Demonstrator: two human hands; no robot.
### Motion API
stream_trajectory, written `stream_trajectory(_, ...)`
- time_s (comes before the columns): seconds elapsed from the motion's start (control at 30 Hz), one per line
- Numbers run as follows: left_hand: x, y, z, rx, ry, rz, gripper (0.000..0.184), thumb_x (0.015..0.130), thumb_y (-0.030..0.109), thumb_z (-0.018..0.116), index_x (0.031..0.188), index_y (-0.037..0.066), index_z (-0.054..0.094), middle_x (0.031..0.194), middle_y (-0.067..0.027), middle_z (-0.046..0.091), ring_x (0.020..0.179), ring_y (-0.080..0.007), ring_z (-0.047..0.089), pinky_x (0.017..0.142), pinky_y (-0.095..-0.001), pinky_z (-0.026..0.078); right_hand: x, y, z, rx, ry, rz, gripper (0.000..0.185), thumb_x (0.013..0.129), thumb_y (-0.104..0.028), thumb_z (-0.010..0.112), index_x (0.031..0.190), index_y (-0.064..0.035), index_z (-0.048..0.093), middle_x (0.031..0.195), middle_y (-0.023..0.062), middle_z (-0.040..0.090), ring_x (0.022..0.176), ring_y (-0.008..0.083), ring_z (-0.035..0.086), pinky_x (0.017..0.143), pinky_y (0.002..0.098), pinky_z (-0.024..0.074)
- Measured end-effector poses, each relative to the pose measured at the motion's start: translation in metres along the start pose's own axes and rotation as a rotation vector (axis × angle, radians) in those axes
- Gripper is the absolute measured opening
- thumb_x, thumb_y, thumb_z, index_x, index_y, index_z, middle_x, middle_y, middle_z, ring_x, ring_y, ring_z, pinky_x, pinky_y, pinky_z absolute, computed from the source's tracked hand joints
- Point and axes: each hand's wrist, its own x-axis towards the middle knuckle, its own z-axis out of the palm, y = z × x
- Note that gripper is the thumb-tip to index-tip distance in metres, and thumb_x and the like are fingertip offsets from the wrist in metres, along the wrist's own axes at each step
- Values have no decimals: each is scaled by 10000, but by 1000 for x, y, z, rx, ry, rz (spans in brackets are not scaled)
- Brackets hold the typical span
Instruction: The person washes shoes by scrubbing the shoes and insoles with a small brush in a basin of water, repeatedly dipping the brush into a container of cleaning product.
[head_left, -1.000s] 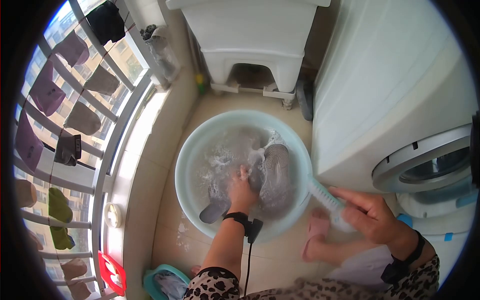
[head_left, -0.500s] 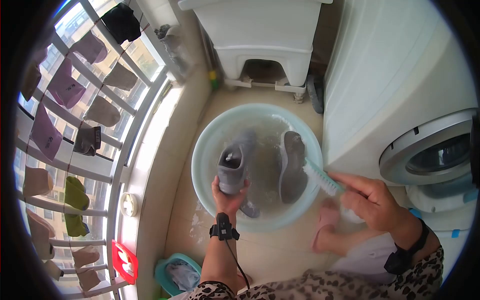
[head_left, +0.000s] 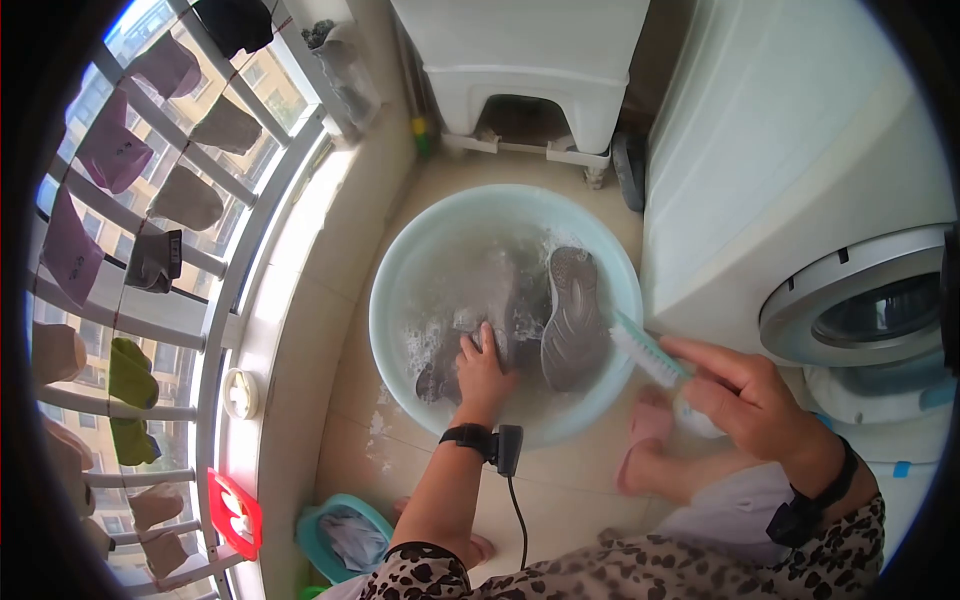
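Observation:
A pale blue basin (head_left: pixel 388 268) of cloudy, sudsy water stands on the floor. My left hand (head_left: pixel 484 378) is down at the water inside it, fingers closed about the heel end of a grey shoe (head_left: pixel 490 285) that lies mostly under the surface. Beside it, to the right, a second grey shoe (head_left: pixel 573 330) floats with its patterned sole up. Another dark grey piece (head_left: pixel 436 382) shows left of my wrist, its kind unclear. My right hand (head_left: pixel 738 392) grips a scrub brush (head_left: pixel 645 350) with a pale green back and white bristles, over the basin's right rim.
A front-loading washing machine (head_left: pixel 800 190) stands on the right, a white cabinet (head_left: pixel 530 60) behind the basin. Socks (head_left: pixel 185 197) hang along the barred window at left. A small teal tub (head_left: pixel 312 535) with cloth sits at lower left, below a red tray (head_left: pixel 236 510).
My left hand has lowered the shoe from above the water into it, stirring up splashes. The second shoe has shifted slightly, its tread now visible. My right hand keeps the brush in nearly the same place.

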Motion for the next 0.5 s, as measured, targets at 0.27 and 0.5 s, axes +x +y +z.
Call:
stream_trajectory(0.27, 40, 27, 35, 78, -86, -98, 953, 684, 243, 722, 1473, 168, 193, 1401, -252, 302, 1215, -439, 413, 1016, -447, 368, 3, 0, -6, -14, 53, -6, 419, 923, -86, 514, 1315, 47, 451, 796, 30, 604, 717, 63, 511, 689, 219, 437)
stream_trajectory(0.5, -1, -12, -51, -1635, -317, -350, 630, 757, 339, 656, 1285, 59, 455, 1226, -203, 515, 1023, -305, 535, 793, -435, 473, 2, 1, -7, 170, 91, 140, 414, 928, -107, 535, 1306, 44, 461, 796, -4, 571, 726, 29, 489, 663, 191, 428)
